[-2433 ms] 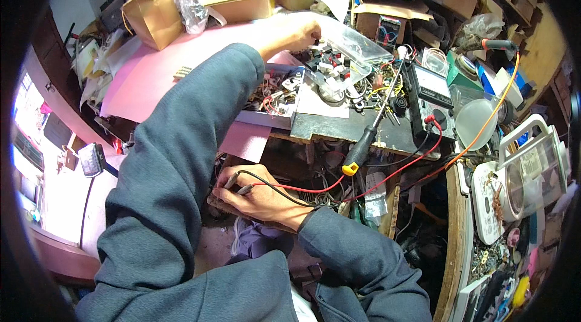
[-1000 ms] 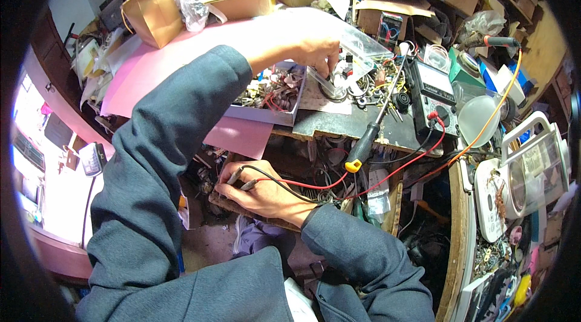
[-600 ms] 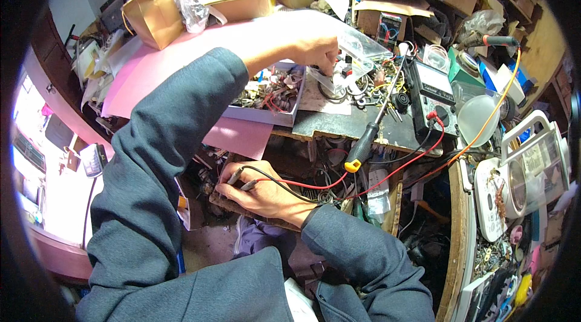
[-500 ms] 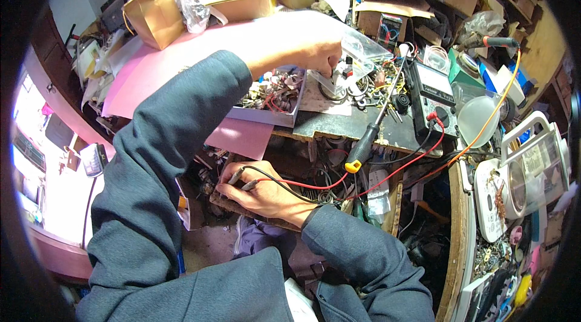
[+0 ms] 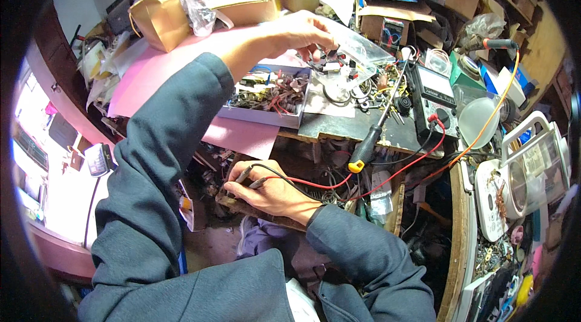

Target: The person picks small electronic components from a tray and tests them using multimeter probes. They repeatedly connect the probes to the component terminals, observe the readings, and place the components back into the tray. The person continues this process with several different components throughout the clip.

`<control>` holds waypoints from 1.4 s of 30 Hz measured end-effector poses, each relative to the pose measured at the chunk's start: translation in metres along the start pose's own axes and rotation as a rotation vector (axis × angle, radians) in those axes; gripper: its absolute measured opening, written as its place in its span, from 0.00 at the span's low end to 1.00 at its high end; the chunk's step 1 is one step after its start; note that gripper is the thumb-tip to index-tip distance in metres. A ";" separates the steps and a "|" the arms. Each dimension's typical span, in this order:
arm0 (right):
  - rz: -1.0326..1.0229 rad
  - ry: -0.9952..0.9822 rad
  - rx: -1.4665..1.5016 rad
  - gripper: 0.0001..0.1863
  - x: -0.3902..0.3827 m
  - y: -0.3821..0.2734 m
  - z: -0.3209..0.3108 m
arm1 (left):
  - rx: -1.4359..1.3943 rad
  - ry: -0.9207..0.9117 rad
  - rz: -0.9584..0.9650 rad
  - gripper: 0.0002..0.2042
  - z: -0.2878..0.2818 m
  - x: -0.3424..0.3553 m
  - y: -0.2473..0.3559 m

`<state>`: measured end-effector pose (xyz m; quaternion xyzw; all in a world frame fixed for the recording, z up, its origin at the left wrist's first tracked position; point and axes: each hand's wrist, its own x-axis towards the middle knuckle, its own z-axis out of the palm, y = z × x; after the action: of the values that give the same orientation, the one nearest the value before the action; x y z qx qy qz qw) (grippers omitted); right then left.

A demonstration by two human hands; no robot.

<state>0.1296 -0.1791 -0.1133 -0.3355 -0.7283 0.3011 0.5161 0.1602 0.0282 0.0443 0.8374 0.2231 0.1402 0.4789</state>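
My left hand [image 5: 307, 35] is raised over the bench, its fingers curled beside a clear plastic bag [image 5: 366, 50]. What lies between its fingertips, if anything, cannot be made out. Lower down, my right hand [image 5: 266, 192] is closed around two test probes [image 5: 244, 174], held together with their tips toward the left. Their black and red leads run toward an analog multimeter [image 5: 437, 111] on the right of the bench. Under my left wrist sits a shallow box of mixed small parts [image 5: 296, 117]. Rings and loose components [image 5: 363, 92] lie to its right.
A screwdriver [image 5: 365, 151] with a black and yellow handle leans across the bench edge. Cardboard boxes [image 5: 251, 6] stand at the back. An orange cable [image 5: 499, 101] crosses the right side, near a white kitchen scale [image 5: 489, 201]. Pink sheet [image 5: 242, 134] hangs over the front edge.
My left hand has risen and drawn back leftward from the loose parts, uncovering more of the parts box. My right hand stays nearly in place with the probes.
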 end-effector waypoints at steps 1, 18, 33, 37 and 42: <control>-0.011 0.004 -0.018 0.10 0.000 0.001 -0.002 | -0.057 -0.005 0.020 0.10 -0.001 -0.006 0.004; 0.456 0.046 0.501 0.07 -0.001 -0.013 -0.009 | -1.315 0.489 0.156 0.15 0.065 -0.311 -0.095; 0.344 0.128 0.672 0.10 0.000 -0.007 -0.004 | -1.532 0.426 0.066 0.18 0.113 -0.339 -0.143; 0.346 0.108 0.644 0.10 0.000 -0.006 -0.004 | -1.527 0.461 0.014 0.18 0.119 -0.335 -0.145; 0.370 0.111 0.581 0.10 0.000 -0.006 -0.005 | -1.423 0.550 -0.107 0.16 0.119 -0.335 -0.146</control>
<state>0.1327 -0.1821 -0.1066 -0.3168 -0.5098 0.5657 0.5655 -0.1099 -0.1653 -0.1483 0.2499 0.2304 0.4304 0.8362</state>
